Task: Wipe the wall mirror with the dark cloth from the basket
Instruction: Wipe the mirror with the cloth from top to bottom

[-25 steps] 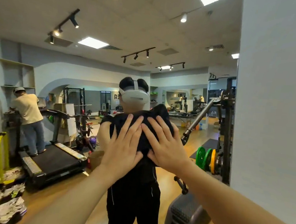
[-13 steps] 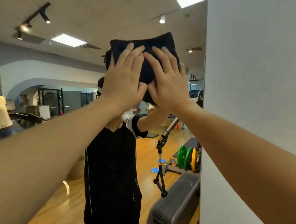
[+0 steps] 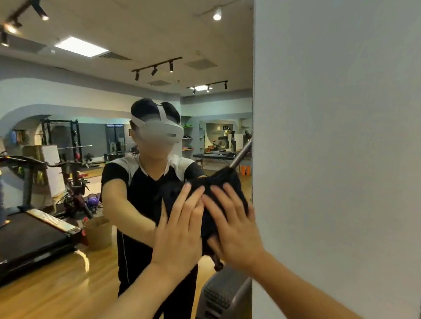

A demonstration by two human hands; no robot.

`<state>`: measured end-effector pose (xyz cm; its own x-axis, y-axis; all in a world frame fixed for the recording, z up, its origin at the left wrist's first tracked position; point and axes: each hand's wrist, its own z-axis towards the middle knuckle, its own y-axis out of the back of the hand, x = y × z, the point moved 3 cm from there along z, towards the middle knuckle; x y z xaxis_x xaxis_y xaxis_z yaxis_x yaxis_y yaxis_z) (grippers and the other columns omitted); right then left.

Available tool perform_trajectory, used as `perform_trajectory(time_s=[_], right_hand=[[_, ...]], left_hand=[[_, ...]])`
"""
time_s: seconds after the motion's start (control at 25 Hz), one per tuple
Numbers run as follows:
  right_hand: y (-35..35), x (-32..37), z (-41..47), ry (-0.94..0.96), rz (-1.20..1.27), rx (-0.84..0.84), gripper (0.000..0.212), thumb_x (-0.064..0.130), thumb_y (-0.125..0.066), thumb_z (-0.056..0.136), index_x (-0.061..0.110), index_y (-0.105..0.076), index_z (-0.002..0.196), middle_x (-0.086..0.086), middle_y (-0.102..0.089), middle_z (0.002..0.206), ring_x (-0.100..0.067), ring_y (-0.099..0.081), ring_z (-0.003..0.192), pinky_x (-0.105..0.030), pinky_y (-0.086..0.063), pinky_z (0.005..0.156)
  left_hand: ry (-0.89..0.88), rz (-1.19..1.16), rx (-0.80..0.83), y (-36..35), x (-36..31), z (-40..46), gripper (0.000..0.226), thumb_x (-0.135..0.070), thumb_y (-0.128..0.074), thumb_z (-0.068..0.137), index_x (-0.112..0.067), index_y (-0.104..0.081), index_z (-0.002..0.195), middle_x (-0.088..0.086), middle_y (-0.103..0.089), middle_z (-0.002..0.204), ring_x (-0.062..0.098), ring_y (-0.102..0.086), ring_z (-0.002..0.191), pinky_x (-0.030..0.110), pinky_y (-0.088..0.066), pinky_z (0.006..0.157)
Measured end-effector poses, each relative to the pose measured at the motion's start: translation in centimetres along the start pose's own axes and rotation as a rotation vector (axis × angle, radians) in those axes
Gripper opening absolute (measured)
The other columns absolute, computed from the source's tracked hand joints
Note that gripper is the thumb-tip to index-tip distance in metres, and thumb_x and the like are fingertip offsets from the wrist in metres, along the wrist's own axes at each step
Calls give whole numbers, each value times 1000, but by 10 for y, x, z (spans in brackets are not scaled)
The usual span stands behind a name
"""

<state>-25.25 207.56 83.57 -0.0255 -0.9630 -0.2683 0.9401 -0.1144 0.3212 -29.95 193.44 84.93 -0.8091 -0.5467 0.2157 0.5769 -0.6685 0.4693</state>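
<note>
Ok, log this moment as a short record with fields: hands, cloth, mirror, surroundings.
left hand: left hand, fingers straight, pressing flat on the cloth
right hand: right hand, fingers spread, pressing the cloth
cloth: dark folded fabric cloth, held against the glass near the mirror's right edge
mirror: large frameless wall mirror, reflecting a gym
beside mirror: plain grey wall to its right

Single view only: wide-angle camera worn on person's head. Faces straight ahead at wall mirror (image 3: 82,147), slightly downward, within arm's reach of glass. Both forearms enter from bottom edge. Mirror fills left and centre of frame; plain wall (image 3: 347,146) fills right. Reflection shows wearer, headset (image 3: 159,131) on head, gym room behind. Edges curved by lens.
</note>
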Motion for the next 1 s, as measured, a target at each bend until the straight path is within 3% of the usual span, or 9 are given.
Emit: perform_trajectory(time_s=[0.12,0.28,0.4,0.52,0.64,0.84,1.0], right_hand=[[36,-51,95,-74,18,-87,73,36,-53,86,18,-37,155,-11,-39,161,-33,-27,155,-59,-35,115],[95,-103,226,-199,59,-116,71,31,-53,88,19,-39,156,-7,-36,162,-31,-26,154,-61,-32,117],[107,-115,257,-224,92,-147,69,32,-50,88,20,-40,155,-5,-38,161,-29,-28,153,-59,-32,119],[91,-104,210,-210,118,-262,68,31,-53,85,18,-47,151,-6,-43,158,-30,-32,151,-56,-35,116],[58,-80,124,-240,112,-275,69,28,-59,82,16,-49,149,-7,-44,158,-31,-31,152,-53,-34,117],[9,-31,-34,-234,70,-75,76,35,-56,83,18,-38,154,-13,-37,164,-36,-24,156,-51,-30,118],[-8,-8,-94,-223,12,70,81,44,-55,87,19,-29,159,-14,-27,167,-37,-18,157,-51,-30,116]], left_hand=[[-2,-32,-106,38,6,110,62,-11,-54,83,-5,-42,143,10,-41,156,30,-23,154,65,-29,118],[57,29,-134,98,19,250,70,-12,-61,84,-7,-35,149,8,-34,159,28,-17,155,58,-17,125],[58,44,-178,112,18,283,65,-10,-60,86,-8,-36,147,8,-36,156,27,-21,153,54,-20,124],[14,30,-232,89,11,247,60,-14,-55,87,-7,-41,144,9,-42,154,29,-27,151,55,-28,121],[-52,15,-246,45,-7,171,48,-17,-48,89,-6,-49,136,10,-48,150,31,-31,150,58,-33,117],[-67,56,-108,-27,-40,20,51,-15,-60,93,-6,-41,140,9,-43,156,29,-28,152,58,-30,120],[-128,99,64,-38,-44,-31,59,-20,-70,87,-7,-43,138,9,-45,154,29,-28,152,58,-30,121]])
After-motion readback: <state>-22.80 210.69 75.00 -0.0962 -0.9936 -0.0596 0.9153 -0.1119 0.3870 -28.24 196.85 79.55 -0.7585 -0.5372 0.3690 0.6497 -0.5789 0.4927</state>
